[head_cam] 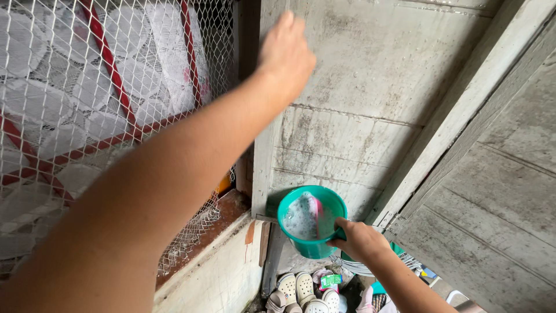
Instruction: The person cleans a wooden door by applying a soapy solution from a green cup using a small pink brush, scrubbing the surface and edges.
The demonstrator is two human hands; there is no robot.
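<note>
My left hand (pixel 286 52) reaches up and presses against the grey, stained wooden wall (pixel 376 75), fingers curled; whether it holds anything against the wall is hidden. My right hand (pixel 359 239) grips the handle of a small teal plastic dipper (pixel 313 217) held low near the wall. The dipper is filled with foamy, soapy water, and a pink object (pixel 317 207) stands in it.
A window with white wire mesh and red bars (pixel 110 87) fills the left side, with white lace cloth behind it. A wooden door or panel (pixel 498 191) slants on the right. Below lie several white sandals (pixel 301 290) and small items on the ground.
</note>
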